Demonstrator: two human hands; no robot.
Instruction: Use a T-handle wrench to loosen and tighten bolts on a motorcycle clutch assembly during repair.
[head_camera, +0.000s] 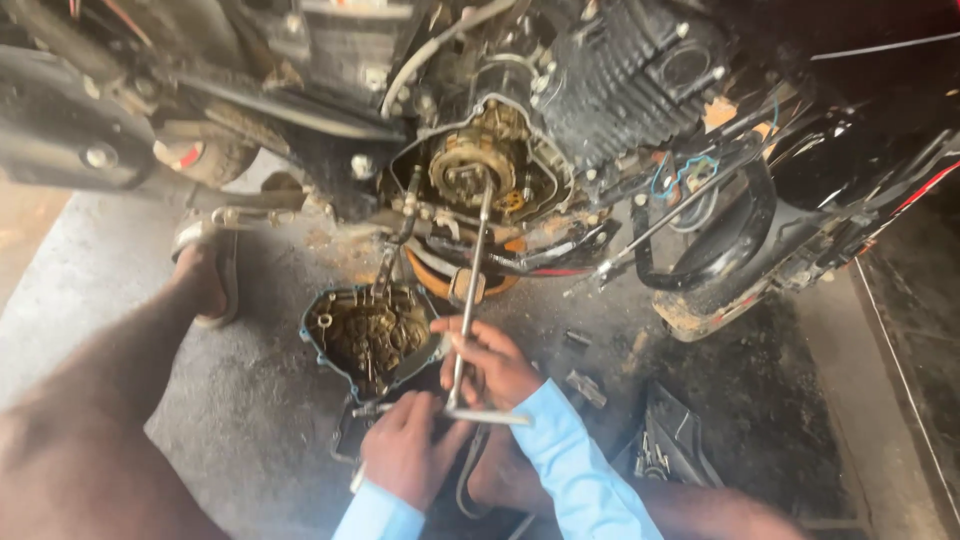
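The work lay on a grey concrete floor (250, 400), stained dark with oil under the machine and paler toward the left edge, with no table anywhere in view. A motorcycle (620, 90) filled the top of the picture, its engine (610, 80) finned and black, its side case off so that the clutch (470, 165) showed round and brassy in the opening. The removed cover (365, 335), edged with a blue gasket, lay hollow side up on the floor just below the opening. A sandalled foot (205, 275) rested to the left of it, the bare leg running down to the lower left corner.

A long T-wrench (472, 290) ran from the clutch centre down toward the person, its long axis near upright in the picture and tilted slightly, the working end far from the hands and the cross handle (470, 414) near them. The right hand (490, 360) was closed round the shaft just above the handle, fingers wrapped fully. The left hand (405, 450) was closed on the left end of the cross handle, lower and nearer the body. Both were on the tool; the right sat nearer the engine. Light blue sleeves (575, 470) covered both wrists.

A few small loose parts (585, 385) lay on the floor to the right of the hands, and a dark tray (670, 440) of bits sat beyond them.
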